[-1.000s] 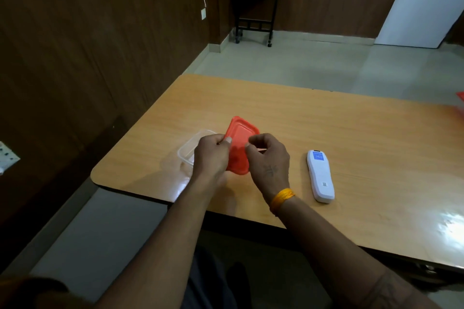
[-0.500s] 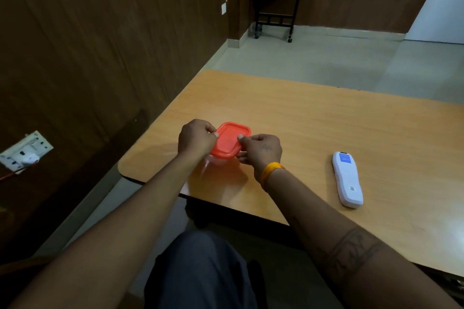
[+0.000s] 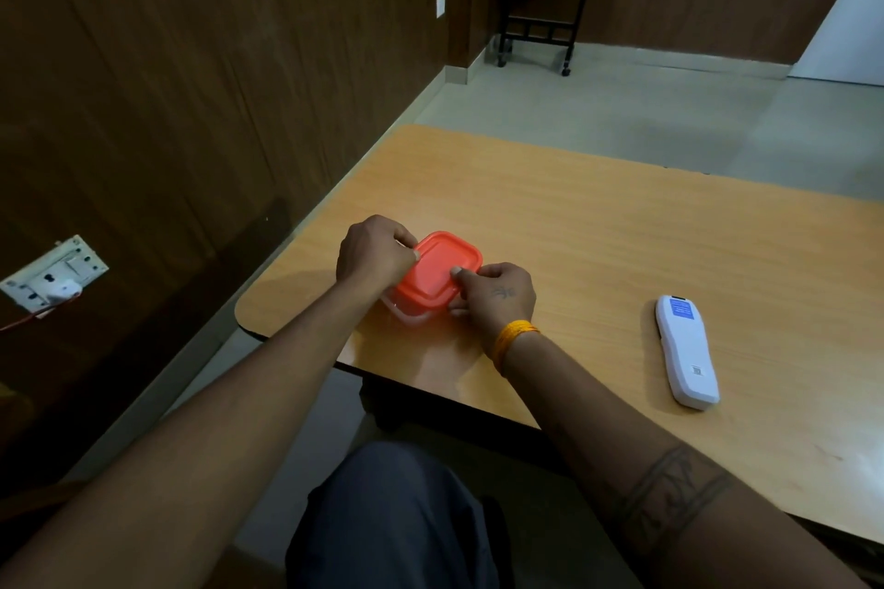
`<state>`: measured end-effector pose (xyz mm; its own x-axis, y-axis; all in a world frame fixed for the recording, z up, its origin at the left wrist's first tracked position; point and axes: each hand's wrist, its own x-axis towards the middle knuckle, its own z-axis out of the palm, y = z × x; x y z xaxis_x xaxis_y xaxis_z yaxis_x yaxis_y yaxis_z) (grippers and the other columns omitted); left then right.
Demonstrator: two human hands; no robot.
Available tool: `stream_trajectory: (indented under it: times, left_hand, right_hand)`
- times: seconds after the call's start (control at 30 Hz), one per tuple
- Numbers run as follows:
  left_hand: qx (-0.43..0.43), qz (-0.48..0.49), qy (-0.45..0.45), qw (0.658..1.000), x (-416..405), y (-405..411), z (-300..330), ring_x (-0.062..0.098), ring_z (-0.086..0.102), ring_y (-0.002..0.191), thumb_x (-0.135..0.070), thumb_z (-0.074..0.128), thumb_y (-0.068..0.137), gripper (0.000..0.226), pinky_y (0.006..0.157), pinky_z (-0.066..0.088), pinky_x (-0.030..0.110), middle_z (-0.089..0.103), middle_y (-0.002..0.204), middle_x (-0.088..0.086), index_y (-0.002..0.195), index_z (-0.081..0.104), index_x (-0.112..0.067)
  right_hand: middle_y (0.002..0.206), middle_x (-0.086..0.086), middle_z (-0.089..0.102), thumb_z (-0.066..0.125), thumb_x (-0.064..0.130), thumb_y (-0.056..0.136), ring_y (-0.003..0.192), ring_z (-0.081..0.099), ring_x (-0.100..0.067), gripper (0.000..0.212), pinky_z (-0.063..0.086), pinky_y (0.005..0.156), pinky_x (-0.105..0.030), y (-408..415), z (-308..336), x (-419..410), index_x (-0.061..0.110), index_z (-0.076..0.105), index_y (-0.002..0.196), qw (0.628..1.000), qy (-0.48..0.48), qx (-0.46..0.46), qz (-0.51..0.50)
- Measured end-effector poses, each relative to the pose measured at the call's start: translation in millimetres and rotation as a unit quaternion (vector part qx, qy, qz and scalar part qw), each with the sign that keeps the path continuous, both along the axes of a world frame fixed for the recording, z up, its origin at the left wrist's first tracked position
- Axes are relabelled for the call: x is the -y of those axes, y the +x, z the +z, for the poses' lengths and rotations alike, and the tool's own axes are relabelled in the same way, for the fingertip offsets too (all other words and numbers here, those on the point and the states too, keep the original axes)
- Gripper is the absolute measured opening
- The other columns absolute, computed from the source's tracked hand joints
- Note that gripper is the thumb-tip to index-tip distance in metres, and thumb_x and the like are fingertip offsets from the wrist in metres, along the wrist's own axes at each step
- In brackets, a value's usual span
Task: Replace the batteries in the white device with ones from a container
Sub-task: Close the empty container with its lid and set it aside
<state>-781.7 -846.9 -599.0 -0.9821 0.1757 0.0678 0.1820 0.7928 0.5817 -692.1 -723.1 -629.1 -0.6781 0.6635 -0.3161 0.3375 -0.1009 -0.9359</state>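
A small clear plastic container (image 3: 406,313) with an orange-red lid (image 3: 437,270) sits near the table's front left corner. The lid lies flat on top of it. My left hand (image 3: 373,254) grips the lid's left edge, fingers curled over the rim. My right hand (image 3: 497,297) pinches the lid's right edge, thumb on top. What is inside the container is hidden. The white device (image 3: 686,352) lies flat on the table to the right, apart from both hands, with a blue label at its far end.
The wooden table (image 3: 598,230) has a rounded front left corner close to the container. A dark panelled wall with a socket plate (image 3: 55,275) runs along the left. A black side table (image 3: 543,0) stands far back.
One second ago the lid was held tilted up beside the open container. It now lies flat on the container, with both hands on its edges.
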Motion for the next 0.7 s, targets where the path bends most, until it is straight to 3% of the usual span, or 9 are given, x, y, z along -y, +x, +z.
stream_trajectory:
  times: [0.2,0.5,0.7]
  left_hand:
    - [0.009,-0.015,-0.001,1.000,9,4,4,0.026,0.068,0.116,-0.023,0.079,0.092,0.024,0.087,0.057,0.036,0.076,0.127,0.002,0.115,0.082,-0.024]
    - [0.023,-0.022,-0.011,0.999,20,6,-2,0.027,0.069,0.114,-0.026,0.082,0.088,0.022,0.088,0.059,0.036,0.076,0.127,0.002,0.110,0.084,-0.027]
    - [0.036,-0.024,-0.009,0.999,21,5,-7,0.025,0.071,0.107,-0.029,0.080,0.091,0.018,0.088,0.058,0.035,0.080,0.114,0.004,0.104,0.085,-0.018]
  right_hand:
    - [0.060,-0.013,0.073,0.083,0.022,0.088,0.052,0.074,-0.026,0.035,0.068,0.061,-0.044,9,4,11,0.014,0.057,0.111,0.999,-0.015,-0.025,-0.019]
    - [0.062,-0.013,0.073,0.085,0.020,0.087,0.042,0.067,-0.019,0.044,0.061,0.047,-0.030,19,-5,23,0.013,0.052,0.115,0.998,-0.051,-0.010,-0.029]
    - [0.055,-0.006,0.072,0.083,0.032,0.089,0.043,0.069,-0.021,0.040,0.066,0.056,-0.037,14,-12,25,0.001,0.066,0.110,0.997,-0.070,0.009,-0.017]
